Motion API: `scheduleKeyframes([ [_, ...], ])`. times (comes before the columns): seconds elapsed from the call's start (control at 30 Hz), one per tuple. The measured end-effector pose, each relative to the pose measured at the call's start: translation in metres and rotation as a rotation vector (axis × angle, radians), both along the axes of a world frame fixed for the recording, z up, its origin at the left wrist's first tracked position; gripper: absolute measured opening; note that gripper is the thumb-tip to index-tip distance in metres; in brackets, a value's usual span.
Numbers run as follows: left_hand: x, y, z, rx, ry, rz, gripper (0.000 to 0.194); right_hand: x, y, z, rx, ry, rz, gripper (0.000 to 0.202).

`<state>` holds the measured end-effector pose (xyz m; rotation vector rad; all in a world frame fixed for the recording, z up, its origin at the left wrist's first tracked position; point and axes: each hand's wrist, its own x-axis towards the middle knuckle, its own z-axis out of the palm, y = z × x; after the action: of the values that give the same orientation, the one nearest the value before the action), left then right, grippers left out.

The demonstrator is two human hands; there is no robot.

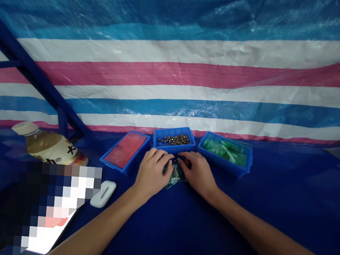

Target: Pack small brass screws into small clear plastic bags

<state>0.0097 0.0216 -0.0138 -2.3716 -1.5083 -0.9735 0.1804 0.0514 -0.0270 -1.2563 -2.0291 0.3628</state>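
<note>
My left hand (pixel 154 171) is curled at the left edge of a small clear plastic packet (pixel 175 176) with greenish contents, thumb and fingers closed on it. From the other side my right hand (pixel 199 174) reaches over the packet's upper right. Its thumb and index finger pinch a tiny shiny piece (pixel 177 160), too small to name. Just beyond the hands is a blue bin (pixel 174 147) of small metal parts (pixel 177 139). Green packets (pixel 225 150) fill the blue bin (pixel 237 170) to the right. A left blue bin (pixel 122 170) holds a flat red stack (pixel 127 149).
A drink bottle (pixel 52 145) leans at the left. Nearer are a white earphone case (pixel 103 194) and a bright-screened device (pixel 49 236), partly pixelated. Striped plastic sheeting (pixel 174 73) hangs behind the blue tabletop (pixel 161 237). A dark blue frame bar (pixel 41 74) slants down at the left.
</note>
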Motion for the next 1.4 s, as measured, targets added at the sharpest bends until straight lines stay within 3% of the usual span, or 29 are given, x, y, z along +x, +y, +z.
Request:
scheduleKeyframes([
  [0.13, -0.001, 0.002, -0.002, -0.031, -0.028, -0.015, 0.024, 0.000, 0.001, -0.003, -0.041, -0.104, 0.036, 0.020],
  [0.6, -0.004, 0.009, -0.004, -0.175, -0.019, -0.041, 0.021, -0.001, 0.002, -0.002, -0.051, -0.120, 0.057, 0.016],
  [0.87, -0.005, 0.010, -0.004, -0.159, -0.129, -0.088, 0.018, -0.004, 0.001, 0.001, -0.019, 0.146, 0.197, 0.014],
  [1.1, -0.006, 0.011, -0.002, -0.142, -0.269, -0.104, 0.008, -0.002, 0.001, 0.005, -0.210, 0.351, 0.306, 0.016],
  [1.27, -0.006, 0.008, 0.000, -0.132, -0.273, -0.054, 0.010, -0.002, 0.001, 0.008, -0.286, 0.437, 0.364, 0.020],
  [1.4, -0.005, 0.008, -0.001, -0.113, -0.249, -0.121, 0.017, -0.002, 0.001, 0.006, -0.292, 0.489, 0.354, 0.025],
])
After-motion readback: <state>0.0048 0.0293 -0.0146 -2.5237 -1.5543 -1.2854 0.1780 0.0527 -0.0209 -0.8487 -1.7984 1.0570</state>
